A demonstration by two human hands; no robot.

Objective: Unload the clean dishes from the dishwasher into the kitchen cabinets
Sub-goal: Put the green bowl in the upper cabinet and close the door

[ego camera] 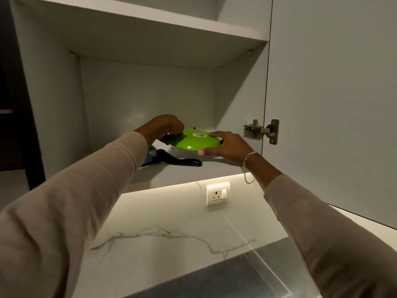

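A green plate (pixel 196 141), upside down with a white label on its base, hangs just above the lower shelf (pixel 189 168) of the open wall cabinet. My left hand (pixel 165 127) grips its left rim with curled fingers. My right hand (pixel 225 146) holds the right rim, thumb underneath and fingers over the top. A black handle (pixel 182 161) of a blue utensil lies on the shelf below the plate, partly hidden by my left sleeve.
The cabinet door (pixel 333 104) stands open at the right, its metal hinge (pixel 263 131) close to my right hand. An upper shelf (pixel 150 29) sits above. Below are a lit marble backsplash with a wall socket (pixel 218 194) and a dark countertop (pixel 225 280).
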